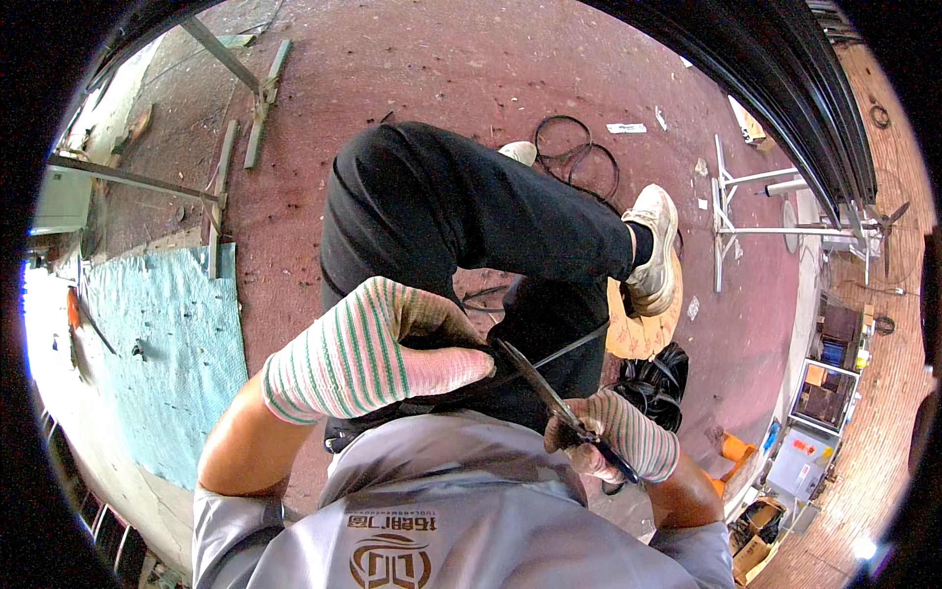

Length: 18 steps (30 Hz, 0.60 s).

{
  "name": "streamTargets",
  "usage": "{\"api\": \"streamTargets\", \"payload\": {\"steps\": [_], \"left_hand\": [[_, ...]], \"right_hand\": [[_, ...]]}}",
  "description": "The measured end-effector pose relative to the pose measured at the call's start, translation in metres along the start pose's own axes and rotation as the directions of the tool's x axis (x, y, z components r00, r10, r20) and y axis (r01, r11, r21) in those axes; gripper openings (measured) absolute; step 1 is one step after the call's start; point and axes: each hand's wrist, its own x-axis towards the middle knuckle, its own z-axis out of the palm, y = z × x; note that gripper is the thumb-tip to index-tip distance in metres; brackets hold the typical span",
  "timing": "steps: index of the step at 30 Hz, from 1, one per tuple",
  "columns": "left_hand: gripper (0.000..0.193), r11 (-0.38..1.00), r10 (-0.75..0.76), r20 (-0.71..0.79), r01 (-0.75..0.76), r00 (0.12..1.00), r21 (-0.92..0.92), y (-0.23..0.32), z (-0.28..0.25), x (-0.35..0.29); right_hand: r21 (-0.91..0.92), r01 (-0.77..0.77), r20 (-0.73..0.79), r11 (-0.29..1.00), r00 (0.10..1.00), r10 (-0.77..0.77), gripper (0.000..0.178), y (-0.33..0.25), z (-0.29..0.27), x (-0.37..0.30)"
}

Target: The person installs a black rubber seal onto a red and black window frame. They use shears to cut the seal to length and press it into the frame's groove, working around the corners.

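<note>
My right hand (623,432), in a striped knit glove, grips a pair of scissors (545,391) by its dark handles. The blades point up and left, their tips close to my left hand (368,353). That hand wears a white glove with green and pink stripes, its thumb pressed toward the curled fingers. From it a thin black strip (574,344) runs rightward over my lap, crossing the scissors. The strip's held end is hidden by the glove. My black trousers (432,201) lie under both hands, one leg crossed over the other.
A bundle of black strips (659,385) lies by my right side, next to a tan round piece (643,329). More black strip loops (579,152) on the reddish floor. Metal stands (721,211) hold long black profiles (805,88) at right. A pale blue sheet (172,353) covers floor at left.
</note>
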Motion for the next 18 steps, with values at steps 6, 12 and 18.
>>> {"api": "streamTargets", "payload": {"steps": [6,12,18], "left_hand": [[0.024,1.0,0.012,-0.001,-0.012,1.0,-0.005,-0.0004,0.0009,0.0013],[0.024,0.999,-0.01,0.01,0.01,1.0,0.035,0.0,-0.0004,0.0015],[0.024,1.0,-0.01,0.008,0.01,1.0,0.027,-0.0034,-0.0005,0.0019]], "right_hand": [[-0.338,0.209,0.078,0.918,0.978,-0.194,0.023,-0.0107,0.0004,-0.0012],[-0.368,0.183,0.056,0.912,0.983,-0.175,0.025,-0.0058,-0.0001,-0.0002],[-0.308,0.156,0.044,0.939,0.988,-0.15,0.024,-0.0034,0.0006,0.0005]]}}
